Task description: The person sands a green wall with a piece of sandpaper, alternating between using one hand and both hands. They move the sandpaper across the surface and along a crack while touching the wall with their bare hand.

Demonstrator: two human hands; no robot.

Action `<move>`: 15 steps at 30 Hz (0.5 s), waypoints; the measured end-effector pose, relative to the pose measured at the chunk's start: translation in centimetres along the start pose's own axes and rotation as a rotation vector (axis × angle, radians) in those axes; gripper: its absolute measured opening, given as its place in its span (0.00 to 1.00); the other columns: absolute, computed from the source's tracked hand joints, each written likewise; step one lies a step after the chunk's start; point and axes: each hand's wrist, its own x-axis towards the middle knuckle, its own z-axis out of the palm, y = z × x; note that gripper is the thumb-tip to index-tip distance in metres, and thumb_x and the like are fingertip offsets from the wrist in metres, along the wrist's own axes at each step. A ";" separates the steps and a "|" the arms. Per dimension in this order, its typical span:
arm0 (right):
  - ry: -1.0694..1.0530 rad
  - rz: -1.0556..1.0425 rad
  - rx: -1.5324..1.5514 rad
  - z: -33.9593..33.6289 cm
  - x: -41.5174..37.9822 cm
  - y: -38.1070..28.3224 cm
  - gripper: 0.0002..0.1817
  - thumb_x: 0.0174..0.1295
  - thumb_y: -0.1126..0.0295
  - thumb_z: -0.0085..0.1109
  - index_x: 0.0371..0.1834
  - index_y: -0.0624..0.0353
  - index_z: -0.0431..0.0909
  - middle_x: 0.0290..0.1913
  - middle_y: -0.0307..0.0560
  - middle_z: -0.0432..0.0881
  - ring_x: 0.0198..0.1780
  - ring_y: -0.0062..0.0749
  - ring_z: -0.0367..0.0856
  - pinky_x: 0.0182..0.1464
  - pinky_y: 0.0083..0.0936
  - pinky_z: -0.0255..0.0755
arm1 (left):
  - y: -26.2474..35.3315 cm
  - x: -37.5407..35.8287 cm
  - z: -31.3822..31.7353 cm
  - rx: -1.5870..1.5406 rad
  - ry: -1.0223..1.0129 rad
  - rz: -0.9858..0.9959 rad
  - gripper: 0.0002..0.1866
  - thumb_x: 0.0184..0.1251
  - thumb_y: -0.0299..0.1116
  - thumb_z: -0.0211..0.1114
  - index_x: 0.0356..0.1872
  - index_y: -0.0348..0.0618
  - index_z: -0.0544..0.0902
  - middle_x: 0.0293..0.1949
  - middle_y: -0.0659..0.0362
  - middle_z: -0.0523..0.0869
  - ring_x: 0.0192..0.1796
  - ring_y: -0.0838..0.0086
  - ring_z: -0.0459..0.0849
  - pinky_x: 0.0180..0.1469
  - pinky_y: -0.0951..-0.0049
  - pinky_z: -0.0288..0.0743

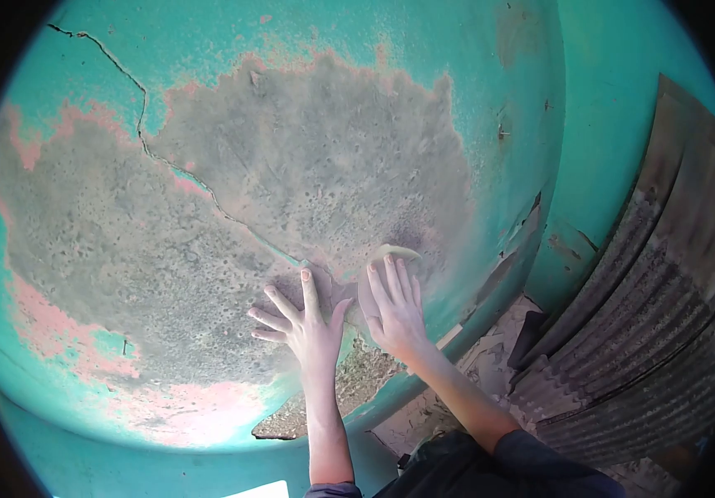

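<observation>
My left hand (312, 324) lies against the wall with its fingers spread, holding nothing. Beneath it is a rough grey patch (307, 158) of bare, pitted plaster. To its right, my right hand (395, 315) presses a pale sheet of sandpaper (396, 250) flat on the wall. Only the sheet's curled top edge and left side show; the fingers and palm cover the rest. A long crack (208, 189) runs from the upper left down to my left fingertips. Green paint (208, 33) and pink flaking paint (50, 319) surround the grey patch.
Corrugated sheets (639, 365) lean at the right beside the green side wall (606, 158). Broken rubble (490, 357) lies along the foot of the wall. A hole with a coarse broken surface (366, 373) sits below my hands. A nail (125, 345) sticks out at the lower left.
</observation>
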 end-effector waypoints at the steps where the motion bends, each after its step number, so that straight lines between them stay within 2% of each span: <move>1: -0.023 0.014 0.004 0.6 -0.7 0.1 0.45 0.63 0.66 0.60 0.85 0.53 0.52 0.84 0.65 0.49 0.83 0.68 0.48 0.75 0.71 0.48 | 0.0 0.0 0.2 0.000 0.018 0.009 0.58 0.53 0.69 0.74 0.84 0.68 0.55 0.83 0.34 0.33 0.77 0.17 0.20 0.63 0.07 0.26; 8: 0.010 0.058 -0.028 1.3 -0.8 0.1 0.44 0.65 0.66 0.59 0.85 0.54 0.51 0.84 0.65 0.49 0.83 0.67 0.48 0.76 0.69 0.48 | -0.1 0.1 -0.1 -0.014 -0.016 0.014 0.57 0.55 0.68 0.74 0.84 0.67 0.55 0.83 0.34 0.34 0.77 0.17 0.21 0.65 0.08 0.28; 12: 0.038 0.103 0.064 4.1 -3.3 0.0 0.43 0.68 0.64 0.56 0.85 0.56 0.49 0.84 0.66 0.48 0.83 0.67 0.47 0.77 0.66 0.48 | -0.1 -0.2 -0.3 -0.048 -0.074 0.017 0.56 0.57 0.67 0.73 0.84 0.67 0.55 0.83 0.33 0.35 0.77 0.17 0.22 0.65 0.09 0.28; 15: 0.024 0.151 0.074 4.1 -3.5 0.4 0.41 0.71 0.63 0.53 0.85 0.57 0.48 0.84 0.67 0.48 0.83 0.67 0.47 0.78 0.64 0.47 | -0.2 -0.5 0.1 -0.032 -0.045 0.037 0.54 0.60 0.67 0.71 0.84 0.66 0.55 0.82 0.32 0.36 0.77 0.16 0.23 0.66 0.09 0.28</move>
